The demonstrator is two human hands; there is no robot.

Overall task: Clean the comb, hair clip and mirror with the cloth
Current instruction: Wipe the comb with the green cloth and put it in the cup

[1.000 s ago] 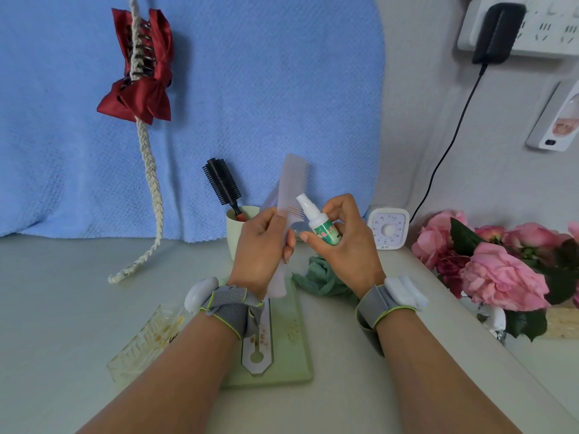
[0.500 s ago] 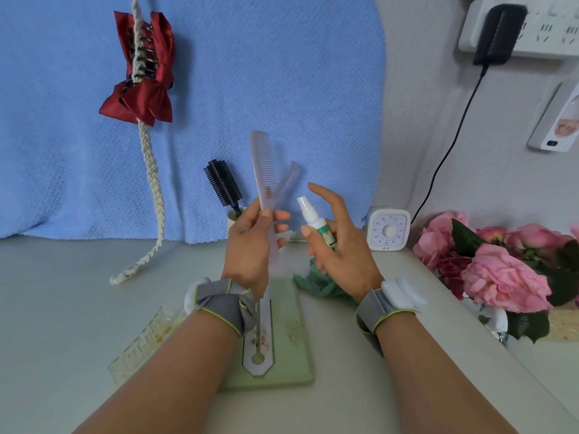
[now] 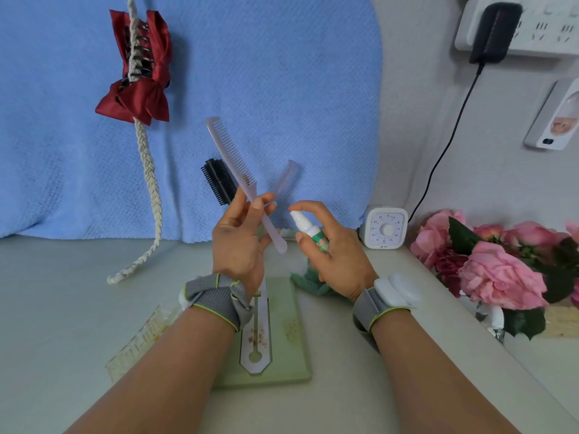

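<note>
Hands (image 3: 238,245) (image 3: 340,261) hold slim toothed comb (image 3: 232,155), round bottle (image 3: 308,229).

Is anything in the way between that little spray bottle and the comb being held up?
Nothing visible does. The right hand holds the spray bottle with its nozzle facing the comb in the left hand, and only open air lies between nozzle and comb handle.

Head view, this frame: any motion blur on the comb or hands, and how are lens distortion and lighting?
Head view: the comb in the left hand is crisp, teeth distinct; the right hand and spray bottle are sharp too. Head view: wide-angle bend tilts the power strip at the top right corner. Head view: soft, even light, faint shadows, no glare.
</note>
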